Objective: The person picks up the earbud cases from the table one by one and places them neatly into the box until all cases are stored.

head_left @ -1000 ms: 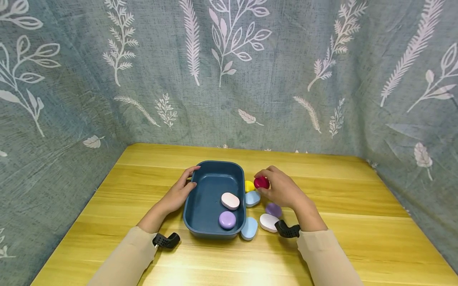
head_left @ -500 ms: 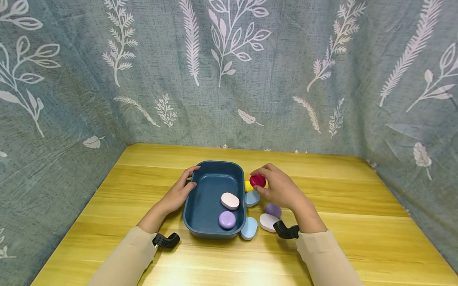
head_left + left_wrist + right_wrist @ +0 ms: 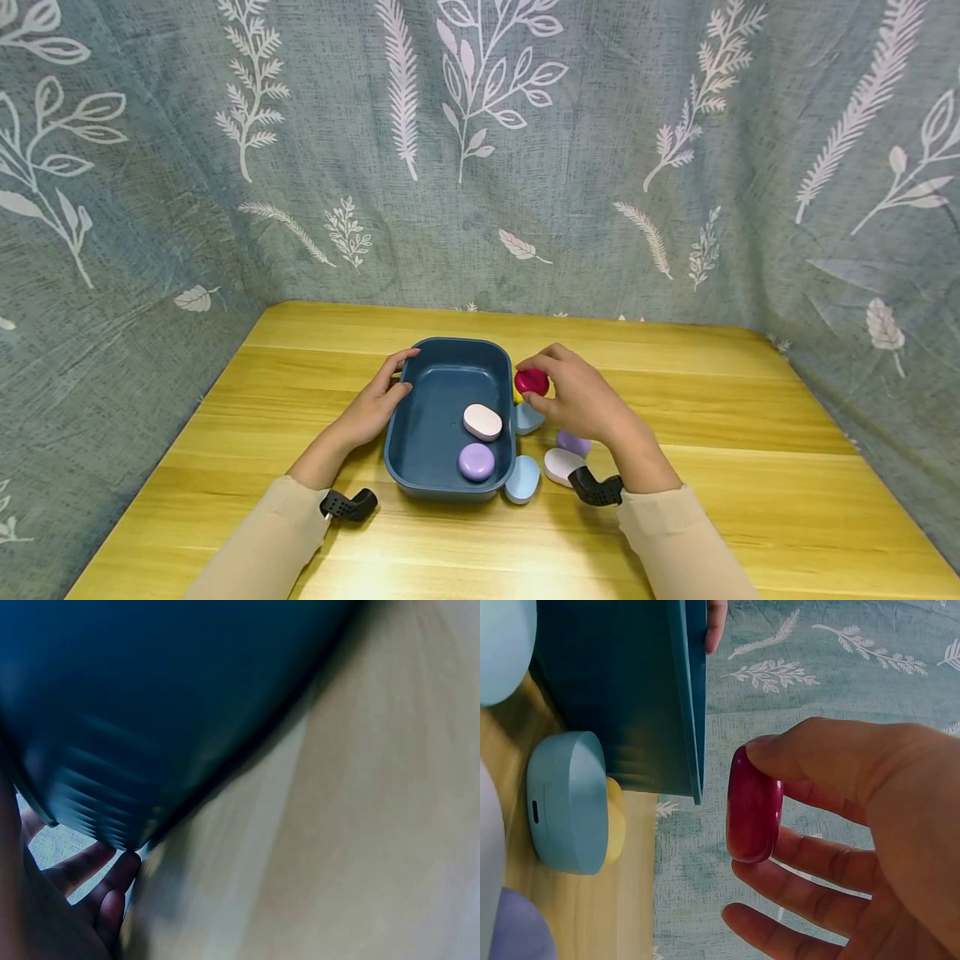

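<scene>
My right hand [image 3: 581, 396] pinches a small glossy red rounded case [image 3: 532, 382] between thumb and fingertips. In the right wrist view the red case [image 3: 751, 814] is held upright on its edge, beyond the light blue case [image 3: 568, 802] with its small dark slot. In the head view it stands just right of a dark blue bin [image 3: 438, 433], over a yellow piece [image 3: 517, 397] that it mostly covers. With fingers and thumb at the bin's left rim, my left hand [image 3: 371, 408] holds it. Inside the bin lie a pale pink oval case [image 3: 482, 422] and a purple round one [image 3: 476, 462].
Right of the bin on the wooden table [image 3: 750, 500] lie a light blue case [image 3: 529, 419], another light blue case [image 3: 522, 480], a white case [image 3: 561, 467] and a purple one [image 3: 573, 442]. A leaf-patterned curtain [image 3: 600, 167] borders the table behind and on both sides.
My right hand has moved left with the red case, from right of the yellow piece to over it, close to the bin's rim. The left hand has stayed in place.
</scene>
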Action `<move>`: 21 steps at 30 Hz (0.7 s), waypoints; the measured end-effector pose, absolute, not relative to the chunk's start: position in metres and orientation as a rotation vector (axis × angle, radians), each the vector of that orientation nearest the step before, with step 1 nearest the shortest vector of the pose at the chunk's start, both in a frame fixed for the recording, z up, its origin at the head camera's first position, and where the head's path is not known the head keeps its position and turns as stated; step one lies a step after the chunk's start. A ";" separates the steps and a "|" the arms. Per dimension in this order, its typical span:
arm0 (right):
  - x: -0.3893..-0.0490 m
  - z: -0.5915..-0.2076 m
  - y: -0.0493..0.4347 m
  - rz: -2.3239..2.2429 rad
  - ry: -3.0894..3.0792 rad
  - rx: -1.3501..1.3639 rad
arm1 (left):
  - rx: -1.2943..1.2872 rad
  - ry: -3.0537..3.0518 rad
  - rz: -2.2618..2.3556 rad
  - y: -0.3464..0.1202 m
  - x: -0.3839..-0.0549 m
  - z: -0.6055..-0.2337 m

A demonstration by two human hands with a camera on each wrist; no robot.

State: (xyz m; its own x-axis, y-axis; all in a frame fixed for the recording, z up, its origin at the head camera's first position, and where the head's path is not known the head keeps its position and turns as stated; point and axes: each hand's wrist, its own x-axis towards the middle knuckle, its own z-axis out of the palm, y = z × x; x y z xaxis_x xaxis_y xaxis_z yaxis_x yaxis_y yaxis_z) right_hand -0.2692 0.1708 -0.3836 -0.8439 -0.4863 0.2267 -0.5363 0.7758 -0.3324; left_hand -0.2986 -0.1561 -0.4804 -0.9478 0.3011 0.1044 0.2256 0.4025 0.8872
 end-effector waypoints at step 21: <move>-0.259 -0.381 0.157 0.570 -2.835 0.880 | 0.495 2.572 1.613 -0.156 -0.299 -0.482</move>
State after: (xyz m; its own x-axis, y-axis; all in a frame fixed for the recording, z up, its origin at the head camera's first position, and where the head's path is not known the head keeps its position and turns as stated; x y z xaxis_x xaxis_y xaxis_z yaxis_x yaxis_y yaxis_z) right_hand -0.2592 0.1568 -0.3810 -0.8240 -0.5221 0.2203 -0.5666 0.7601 -0.3181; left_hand -0.2991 -0.1562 -0.4817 -0.9461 0.3032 0.1143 0.2349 0.3987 0.8865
